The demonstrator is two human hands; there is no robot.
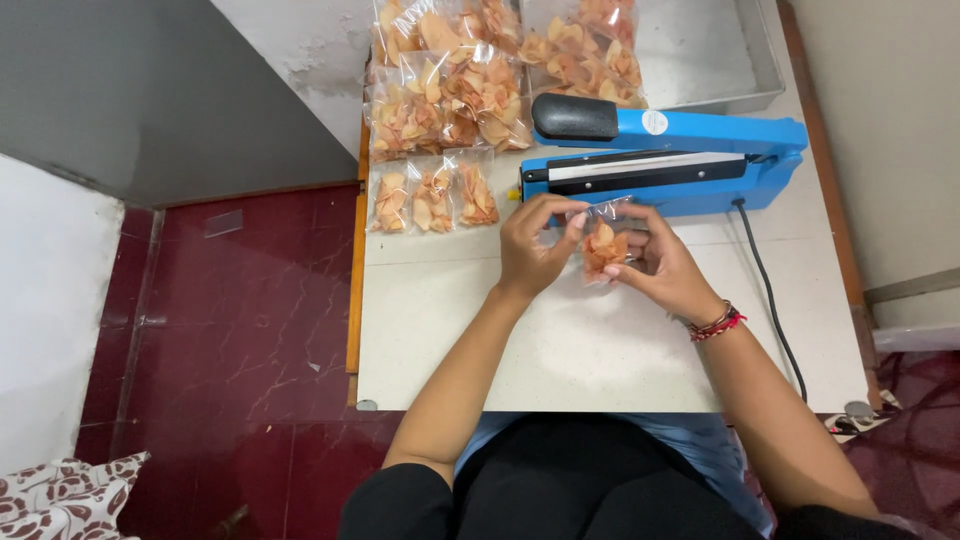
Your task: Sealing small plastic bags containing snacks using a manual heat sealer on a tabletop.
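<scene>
A small clear plastic packet of orange-pink chips (604,246) is held between both hands just in front of the blue heat sealer (690,150). My left hand (532,245) pinches the packet's open top edge near the sealer's bar. My right hand (662,268) cups the packet from the right and below. The sealer's arm with its black handle is raised.
Three small sealed chip packets (433,198) lie in a row left of the sealer, with larger bags of chips (470,85) behind them. A metal tray (715,55) stands at the back right. The sealer's black cord (770,300) runs along the white table (560,350)'s right side. Dark red floor lies to the left.
</scene>
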